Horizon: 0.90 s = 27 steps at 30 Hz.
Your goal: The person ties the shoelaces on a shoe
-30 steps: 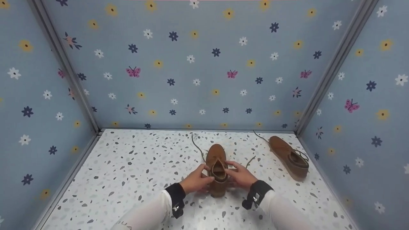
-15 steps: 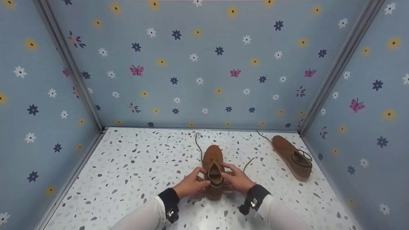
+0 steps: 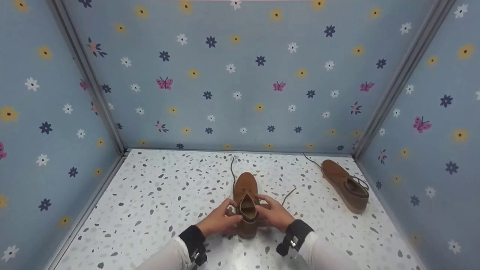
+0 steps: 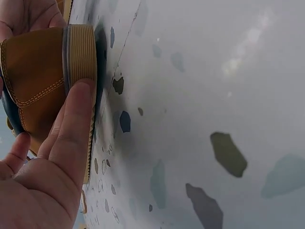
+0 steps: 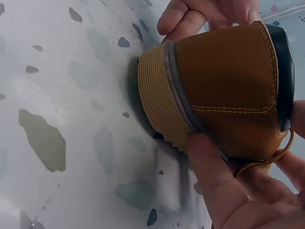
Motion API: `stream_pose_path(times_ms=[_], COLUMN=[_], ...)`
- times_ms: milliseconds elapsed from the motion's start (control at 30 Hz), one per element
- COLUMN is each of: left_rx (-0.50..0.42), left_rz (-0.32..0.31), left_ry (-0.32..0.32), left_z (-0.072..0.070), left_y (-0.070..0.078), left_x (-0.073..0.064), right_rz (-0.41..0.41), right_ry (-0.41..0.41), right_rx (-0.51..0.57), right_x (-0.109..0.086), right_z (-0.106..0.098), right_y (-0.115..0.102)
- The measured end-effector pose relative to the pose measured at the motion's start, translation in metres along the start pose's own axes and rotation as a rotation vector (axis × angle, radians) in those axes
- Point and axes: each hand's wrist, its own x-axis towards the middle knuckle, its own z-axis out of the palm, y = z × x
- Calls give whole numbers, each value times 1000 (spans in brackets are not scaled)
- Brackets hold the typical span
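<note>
A brown lace-up shoe [image 3: 245, 183] points away from me on the speckled floor, its opening spread and its loose laces trailing to either side. My left hand [image 3: 220, 219] grips its left side, with the thumb at the collar. In the left wrist view, the fingers [image 4: 71, 124] of that hand lie along the brown upper and the ribbed tan sole [image 4: 82, 55]. On the other side my right hand [image 3: 276, 214] holds the collar and side. One of its fingertips [image 5: 198, 143] touches the sole's edge in the right wrist view, where a lace [image 5: 267, 162] loops by the hand.
A matching brown shoe [image 3: 335, 170] rests at the right by the side wall, toe pointing up-left, a lace [image 3: 312, 159] trailing toward the back wall. Flower-patterned walls [image 3: 243, 75] enclose the speckled floor [image 3: 168, 187] at the back and both sides.
Both hands have shifted the held shoe left and a little closer to me. The other shoe stays where it was on the floor. The head view has turned slightly.
</note>
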Motion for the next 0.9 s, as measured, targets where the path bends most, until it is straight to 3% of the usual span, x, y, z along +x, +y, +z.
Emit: stream_pose_path(times_ms=[167,500,900], left_rx=[4,-5,41], left_rz=[-10,-25,1], left_ry=[-20,-53,-81], left_z=[2,2,-3], left_y=[1,-2,-1], left_x=[-2,-8,-13], right_rz=[-22,17,4], right_ry=[-11,6,-23], right_rx=[-29,-16,-13], right_x=[-5,-13,-19], right_z=[0,4,10], right_y=[1,4,6])
